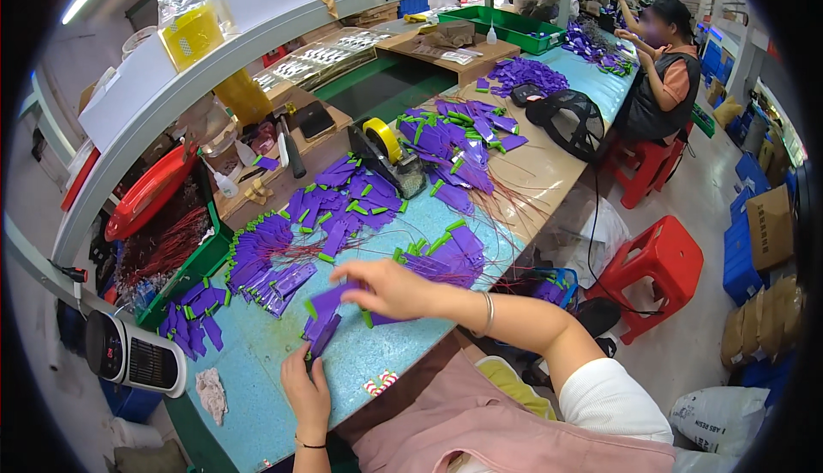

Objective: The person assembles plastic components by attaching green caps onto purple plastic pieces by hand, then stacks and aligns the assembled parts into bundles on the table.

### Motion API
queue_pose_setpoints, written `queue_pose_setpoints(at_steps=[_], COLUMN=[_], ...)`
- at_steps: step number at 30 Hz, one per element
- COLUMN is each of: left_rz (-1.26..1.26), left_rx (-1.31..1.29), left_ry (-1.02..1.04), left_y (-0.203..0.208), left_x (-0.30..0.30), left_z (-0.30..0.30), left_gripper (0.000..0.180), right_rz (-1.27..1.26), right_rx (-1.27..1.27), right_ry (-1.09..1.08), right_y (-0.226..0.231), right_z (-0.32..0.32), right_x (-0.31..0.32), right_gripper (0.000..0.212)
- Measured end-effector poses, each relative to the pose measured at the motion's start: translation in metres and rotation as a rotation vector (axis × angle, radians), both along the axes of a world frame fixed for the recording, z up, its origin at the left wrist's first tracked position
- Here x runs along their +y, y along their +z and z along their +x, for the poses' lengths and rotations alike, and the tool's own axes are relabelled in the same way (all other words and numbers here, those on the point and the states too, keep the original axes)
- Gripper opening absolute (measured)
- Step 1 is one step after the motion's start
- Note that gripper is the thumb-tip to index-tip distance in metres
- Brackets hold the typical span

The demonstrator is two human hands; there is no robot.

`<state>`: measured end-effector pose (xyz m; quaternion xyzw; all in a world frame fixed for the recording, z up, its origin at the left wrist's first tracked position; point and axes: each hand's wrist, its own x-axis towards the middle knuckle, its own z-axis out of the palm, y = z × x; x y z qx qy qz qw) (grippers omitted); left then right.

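Bench with purple pieces, two hands at work

Bench (257, 357): pale blue top, run lengthwise from the near-left corner toward a far right end. By its near edge two bare hands are seen.

Right hand (390, 289): raised over the bench top, fingers bent, slightly blurred. A purple piece (328, 300) with a green end appears to be held at the fingertips; the exact grip cannot be told.

Left hand (306, 391): laid low near the near edge, thumb and fingers set narrowly apart. A small purple bundle (322, 334) is touched by the fingertips; whether it is firmly gripped cannot be told.

Purple stock, green-tipped: a fanned heap (264, 254) is spread beyond the hands, with thin red strands among it. A further heap (450, 259) is placed beside the right forearm, and a loose group (199, 312) is scattered toward the left edge.

Sundries: a yellow tape roll (383, 138) is mounted in a black dispenser, among the purple pieces. A crumpled tissue (212, 394) and a white-and-black appliance (133, 357) are found at the left edge; red-striped items (380, 382) are laid at the near edge. A black mesh cap (567, 121) is set farther along, toward the right end.
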<state>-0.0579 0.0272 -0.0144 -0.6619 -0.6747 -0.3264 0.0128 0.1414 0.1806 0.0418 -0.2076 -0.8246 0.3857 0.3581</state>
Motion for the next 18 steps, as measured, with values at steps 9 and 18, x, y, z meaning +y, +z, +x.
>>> queue_pose_setpoints(at_steps=[9, 18], left_rz=[0.077, 0.060], left_rx=[-1.099, -1.030], left_ry=[-0.016, 0.029], left_y=[0.015, 0.012], left_x=[-0.009, -0.016], left_z=[0.025, 0.019], left_gripper=[0.027, 0.031], right_rz=[-0.082, 0.009], right_rx=[0.178, 0.184], right_ry=[0.165, 0.170], right_y=[-0.038, -0.041], right_z=[-0.022, -0.031], right_x=[-0.050, -0.058], right_gripper=[0.024, 0.021])
